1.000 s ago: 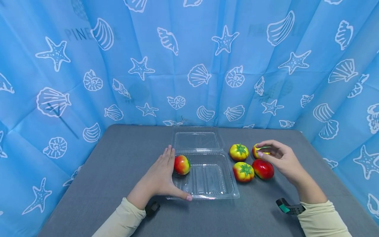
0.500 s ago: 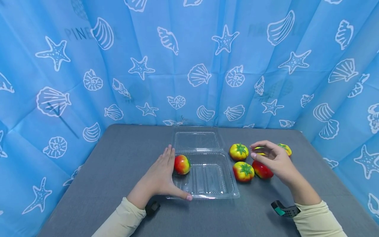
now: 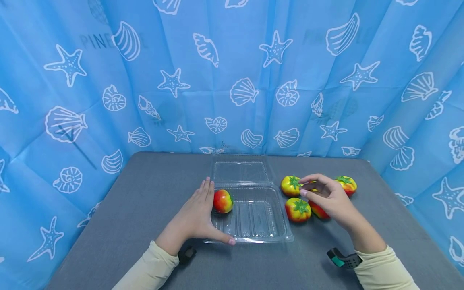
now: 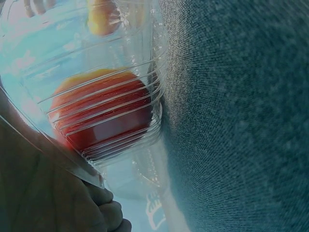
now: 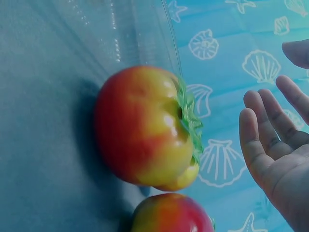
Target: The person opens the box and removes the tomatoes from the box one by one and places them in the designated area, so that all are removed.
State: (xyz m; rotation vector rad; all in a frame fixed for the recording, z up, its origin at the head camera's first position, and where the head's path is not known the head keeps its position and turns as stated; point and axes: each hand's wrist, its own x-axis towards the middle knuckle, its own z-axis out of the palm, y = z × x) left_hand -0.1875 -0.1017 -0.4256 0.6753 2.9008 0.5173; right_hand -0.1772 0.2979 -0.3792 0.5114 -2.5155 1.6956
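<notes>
A clear plastic clamshell container (image 3: 253,217) lies with its lid (image 3: 241,171) folded back. In its left side sits a red-and-yellow tomato (image 3: 222,201), seen through the ridged wall in the left wrist view. My left hand (image 3: 195,213) rests along the container's left side, fingers straight, thumb stretched across the front corner. Above the tomatoes at right hovers my right hand (image 3: 330,197), fingers loosely bent, nothing between them. Nearest its fingertips is a yellow tomato (image 3: 290,186). Another tomato (image 3: 298,210) lies closer to me, while a red one (image 3: 319,211) is partly hidden beneath the hand.
A tomato (image 3: 347,185) lies right of my right hand, and a bit of yellow shows behind its fingers. The grey table (image 3: 163,173) ends at a blue curtain (image 3: 232,100) with white shells and starfish.
My right hand has moved left across the tomatoes, uncovering the far-right tomato and covering more of the red one. My left hand and the container have stayed put.
</notes>
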